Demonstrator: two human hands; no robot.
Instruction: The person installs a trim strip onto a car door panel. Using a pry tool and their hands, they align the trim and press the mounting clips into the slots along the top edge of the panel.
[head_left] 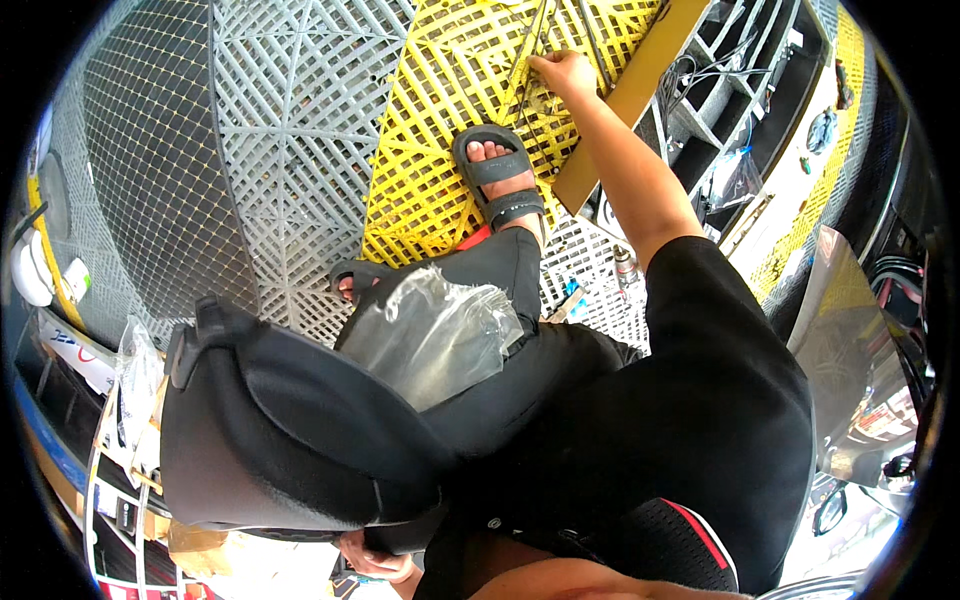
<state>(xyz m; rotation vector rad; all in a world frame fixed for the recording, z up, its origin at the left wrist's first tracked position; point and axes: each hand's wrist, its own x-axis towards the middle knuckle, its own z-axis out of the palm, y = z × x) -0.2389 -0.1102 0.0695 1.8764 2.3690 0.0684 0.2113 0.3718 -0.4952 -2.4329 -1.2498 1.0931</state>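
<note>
My right hand (566, 74) reaches down to the yellow floor grating at the top. Its thumb and fingertips are pinched at a thin dark cord (540, 30) that runs along the grating. A large black padded panel (300, 420) with a raised handle-like end leans across my lap on the left. Below its lower edge, my left hand (372, 558) is curled against it, with the fingers partly hidden. A crumpled clear plastic sheet (440, 335) lies over my leg beside the panel. My sandalled foot (500, 175) stands on the grating near the right hand.
A long brown board (630, 105) lies right of my right hand, beside a black slotted frame (700, 110) with cables. A drill-like tool (625, 265) lies by my knee. A dark mat with yellow stitching (160, 150) covers the left floor. A shiny sheet (850, 350) stands at right.
</note>
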